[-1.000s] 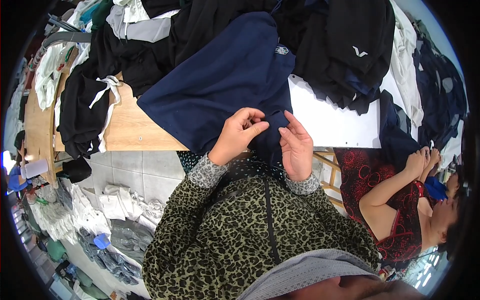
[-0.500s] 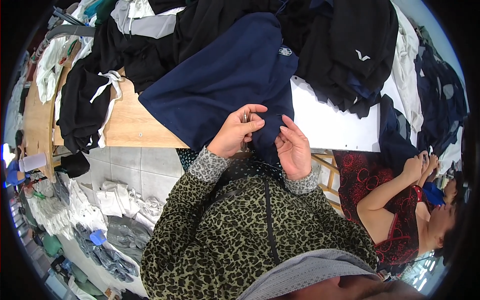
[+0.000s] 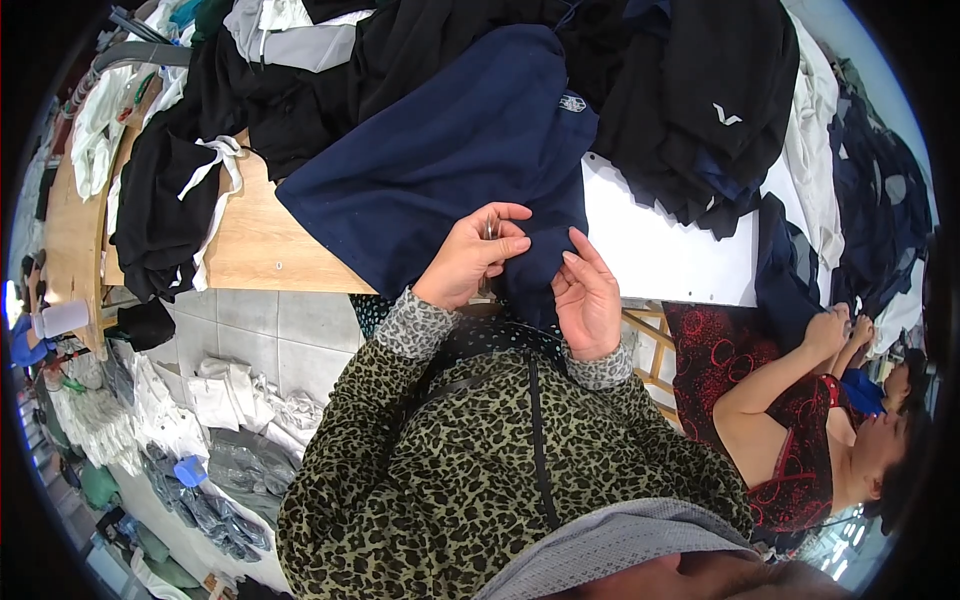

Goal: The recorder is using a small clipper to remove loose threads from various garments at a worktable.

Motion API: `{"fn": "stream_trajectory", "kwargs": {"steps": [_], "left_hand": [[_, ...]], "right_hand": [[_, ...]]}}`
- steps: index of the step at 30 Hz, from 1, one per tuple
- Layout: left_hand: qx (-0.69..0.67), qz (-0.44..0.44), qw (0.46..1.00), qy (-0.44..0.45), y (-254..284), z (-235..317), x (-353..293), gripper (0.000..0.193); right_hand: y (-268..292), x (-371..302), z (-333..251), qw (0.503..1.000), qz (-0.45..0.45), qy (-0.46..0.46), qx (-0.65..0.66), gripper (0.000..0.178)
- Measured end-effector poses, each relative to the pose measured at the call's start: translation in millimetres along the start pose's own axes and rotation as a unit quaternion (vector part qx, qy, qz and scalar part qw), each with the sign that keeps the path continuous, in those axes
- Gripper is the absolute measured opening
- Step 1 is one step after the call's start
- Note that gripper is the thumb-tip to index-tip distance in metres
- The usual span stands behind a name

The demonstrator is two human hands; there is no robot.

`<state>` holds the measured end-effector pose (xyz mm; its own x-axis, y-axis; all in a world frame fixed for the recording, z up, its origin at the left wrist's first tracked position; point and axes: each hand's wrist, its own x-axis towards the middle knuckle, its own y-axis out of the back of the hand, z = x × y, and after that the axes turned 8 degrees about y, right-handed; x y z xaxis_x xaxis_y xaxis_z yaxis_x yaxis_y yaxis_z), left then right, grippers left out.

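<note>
A navy blue garment (image 3: 440, 150) with a small white emblem is spread over the table's front edge, its lower part hanging toward me. My left hand (image 3: 472, 258) is closed around a slim metal tool (image 3: 490, 229), which looks like thread snips; the fingers cover most of it. The thumb and forefinger of that hand lie over the navy cloth, their tips apart. Close by on the right, my right hand (image 3: 587, 303) has its fingers bent at the garment's edge, with the cloth between fingertips and thumb.
Black garments (image 3: 690, 110) are heaped at the back right, and more black clothing (image 3: 160, 205) with white ties lies at the left. A co-worker (image 3: 770, 430) in a red and black patterned dress handles dark cloth at the right. White bundles (image 3: 225, 395) lie on the tiled floor.
Both hands stay nearly in place at the cloth, with only slight finger movement. The view has shifted a little; the garment lies as before.
</note>
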<state>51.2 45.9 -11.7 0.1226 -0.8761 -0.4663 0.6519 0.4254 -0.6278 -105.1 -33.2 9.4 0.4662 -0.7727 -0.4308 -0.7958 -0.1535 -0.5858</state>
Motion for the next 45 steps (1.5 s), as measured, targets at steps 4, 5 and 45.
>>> {"fn": "stream_trajectory", "kwargs": {"steps": [4, 5, 45], "left_hand": [[0.004, 0.003, 1.0, -0.001, -0.2, 0.1, 0.8, 0.033], [0.003, 0.004, 1.0, -0.002, -0.2, 0.2, 1.0, 0.033], [0.161, 0.0, 0.986, -0.038, -23.0, 0.6, -12.4, 0.043]], "right_hand": [[-0.2, 0.4, -0.4, 1.0, -0.003, 0.001, 0.0, 0.036], [-0.1, 0.7, -0.7, 1.0, -0.004, 0.001, 0.002, 0.037], [6.2, 11.3, -13.9, 0.99, -0.074, -0.096, 0.073, 0.036]]}}
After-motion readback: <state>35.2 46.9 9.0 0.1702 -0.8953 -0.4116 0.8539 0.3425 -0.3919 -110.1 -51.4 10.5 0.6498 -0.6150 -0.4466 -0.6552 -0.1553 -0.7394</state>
